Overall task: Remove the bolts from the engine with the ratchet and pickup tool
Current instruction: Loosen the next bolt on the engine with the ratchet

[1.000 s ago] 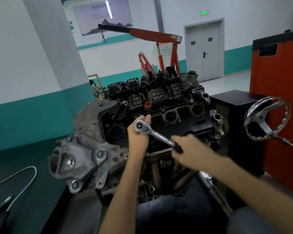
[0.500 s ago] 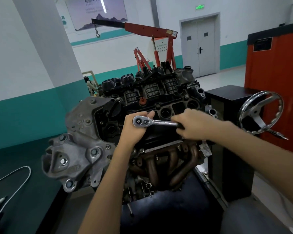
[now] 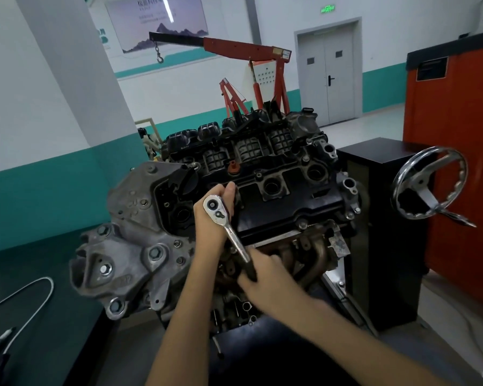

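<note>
Head view: at a grimy engine [image 3: 290, 203], left grip [image 3: 207, 222] curls round the chrome ratchet [image 3: 226, 222], right grip [image 3: 269, 281] clasps its black handle.

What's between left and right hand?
Head view: the ratchet bridges them, left hand holding its head, right hand gripping its handle.

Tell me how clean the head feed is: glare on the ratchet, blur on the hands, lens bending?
Head view: the ratchet head gleams with glare yet reads clearly; the right hand on its handle is slightly motion-blurred, the left hand sharper; the wide lens bows the pillar; the engine underside lies in deep shadow.
</note>
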Available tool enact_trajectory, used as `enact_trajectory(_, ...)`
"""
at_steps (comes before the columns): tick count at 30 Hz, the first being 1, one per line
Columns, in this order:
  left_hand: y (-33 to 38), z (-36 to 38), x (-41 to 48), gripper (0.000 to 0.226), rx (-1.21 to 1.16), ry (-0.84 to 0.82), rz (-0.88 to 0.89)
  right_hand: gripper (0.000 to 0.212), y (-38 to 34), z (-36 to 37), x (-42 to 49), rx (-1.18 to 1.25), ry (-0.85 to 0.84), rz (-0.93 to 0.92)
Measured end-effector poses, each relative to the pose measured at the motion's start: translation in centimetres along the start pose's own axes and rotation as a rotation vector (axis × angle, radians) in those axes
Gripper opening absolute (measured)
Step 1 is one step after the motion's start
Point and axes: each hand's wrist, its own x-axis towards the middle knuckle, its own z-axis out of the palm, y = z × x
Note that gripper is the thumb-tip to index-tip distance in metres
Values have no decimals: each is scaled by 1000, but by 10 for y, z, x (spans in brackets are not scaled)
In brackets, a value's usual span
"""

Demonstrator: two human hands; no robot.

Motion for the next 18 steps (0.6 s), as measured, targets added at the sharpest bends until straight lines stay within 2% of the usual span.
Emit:
enact_trajectory(1,0,-5,0,44,45,-32,55,9,3,-18,4,-73,-48,-25)
enact_trajectory(3,3,-11,1,36,61,-107,128,19,8,-60,16,-233,-137,-76)
enact_trajectory(6,8,-3,4,45,73,-246,87,11,6,-115,40,-564,-202,-168)
enact_trajectory(8,11,3,2,52,46,-246,39,10,2,-136,52,-746,-175,-217)
enact_trajectory(10,9,7,-2,52,-25,-162,16,13,2,-134,52,-789,-110,-223)
enact_trajectory(12,6,7,-6,50,-115,-52,8,14,6,-109,36,-690,-40,-187)
enact_trajectory(16,8,17,-7,49,-106,37,29,18,7,-24,-7,-61,40,39)
enact_trajectory(18,9,20,-7,47,-116,57,14,19,1,6,-13,140,73,77)
